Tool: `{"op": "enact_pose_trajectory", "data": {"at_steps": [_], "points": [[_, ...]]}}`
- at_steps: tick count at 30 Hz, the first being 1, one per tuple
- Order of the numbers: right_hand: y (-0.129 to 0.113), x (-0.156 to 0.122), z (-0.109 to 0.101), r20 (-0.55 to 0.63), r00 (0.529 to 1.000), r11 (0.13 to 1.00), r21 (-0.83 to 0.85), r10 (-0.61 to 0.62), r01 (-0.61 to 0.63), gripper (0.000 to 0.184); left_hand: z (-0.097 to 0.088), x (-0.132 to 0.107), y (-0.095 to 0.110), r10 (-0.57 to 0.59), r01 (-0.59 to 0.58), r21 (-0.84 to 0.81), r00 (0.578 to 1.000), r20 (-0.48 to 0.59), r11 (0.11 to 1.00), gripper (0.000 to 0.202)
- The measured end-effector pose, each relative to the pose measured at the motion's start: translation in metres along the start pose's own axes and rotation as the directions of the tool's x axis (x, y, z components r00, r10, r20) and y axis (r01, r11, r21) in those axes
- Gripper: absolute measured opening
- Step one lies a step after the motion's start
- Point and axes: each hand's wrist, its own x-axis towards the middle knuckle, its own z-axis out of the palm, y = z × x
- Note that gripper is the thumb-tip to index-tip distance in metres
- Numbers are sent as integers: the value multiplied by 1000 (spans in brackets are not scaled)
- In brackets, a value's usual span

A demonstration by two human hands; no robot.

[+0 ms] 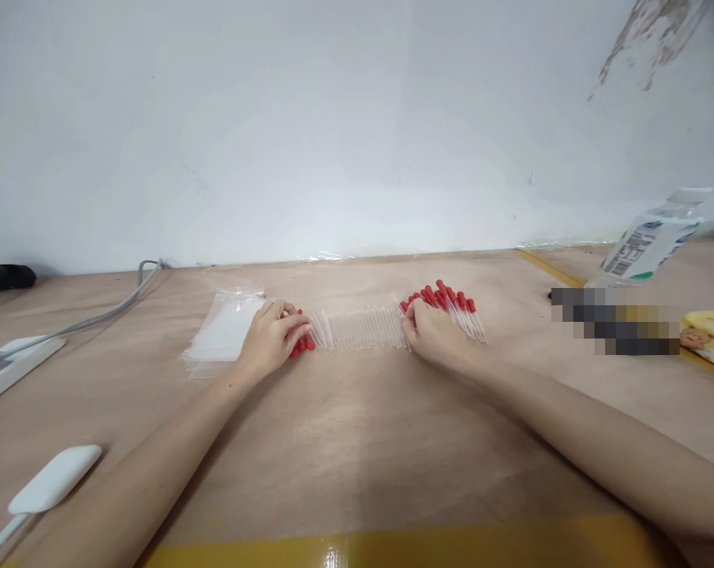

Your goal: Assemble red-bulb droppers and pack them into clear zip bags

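Observation:
A row of thin clear tubes [362,327] lies side by side on the wooden table [345,442]. At its left end my left hand [272,335] is closed, thumb and fingers together over a small heap of red caps [302,345]. What sits in those fingertips is too small to make out. My right hand [432,331] pinches at the row's right end, seemingly on one clear tube, with a bit of red by the fingertips. Behind and beside this hand lie several red-capped tubes [460,304], partly covered by it.
Clear plastic bags [223,331] lie stacked left of my left hand. A power strip [19,363] and a white charger-like device [54,479] with cables are at the left. A bottle [652,241] stands tilted in view at the right, near a yellow patterned item [712,335]. A white wall [333,126] bounds the back.

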Motion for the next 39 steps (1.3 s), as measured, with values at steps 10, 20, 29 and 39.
{"op": "enact_pose_trajectory", "data": {"at_steps": [10, 20, 29, 39], "points": [[4, -28, 26, -229, 913, 881, 265, -337, 391, 24, 11, -10, 53, -41, 71, -470, 996, 73, 880, 18], [-16, -36, 14, -246, 898, 860, 280, -366, 427, 19, 39, -20, 65, -136, 187, -574, 982, 130, 797, 20], [-13, -34, 25, -159, 881, 842, 258, -446, 474, 19, 42, -18, 65, -131, 166, -619, 986, 101, 768, 20], [-11, -27, 12, 11, 854, 795, 373, -520, 479, 20, 38, -21, 64, 32, -8, -521, 999, 37, 854, 15]]}}
